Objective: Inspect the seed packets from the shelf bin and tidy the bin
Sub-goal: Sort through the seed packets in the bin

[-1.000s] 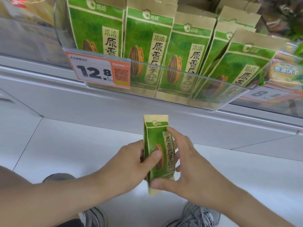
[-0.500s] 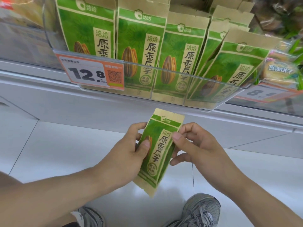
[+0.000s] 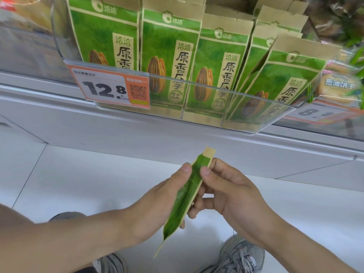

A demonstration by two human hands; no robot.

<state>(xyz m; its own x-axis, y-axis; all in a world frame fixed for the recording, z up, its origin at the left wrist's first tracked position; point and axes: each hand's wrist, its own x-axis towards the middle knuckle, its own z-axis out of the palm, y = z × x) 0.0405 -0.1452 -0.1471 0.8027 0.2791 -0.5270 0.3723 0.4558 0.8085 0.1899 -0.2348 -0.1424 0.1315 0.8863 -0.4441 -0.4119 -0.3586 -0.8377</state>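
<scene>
At far left, blurred goods behind the shelf front cannot be made out. Next, an orange price tag (image 3: 110, 89) hangs on the clear bin (image 3: 256, 123), which holds upright green seed packets (image 3: 169, 62), the rightmost leaning. Below, the left hand (image 3: 157, 201) and right hand (image 3: 228, 196) pinch one packet (image 3: 185, 196) edge-on, fingers clamped on its sides, so its printed face is hidden. Farther right, a biscuit pack (image 3: 338, 85), probably, is cut off.
</scene>
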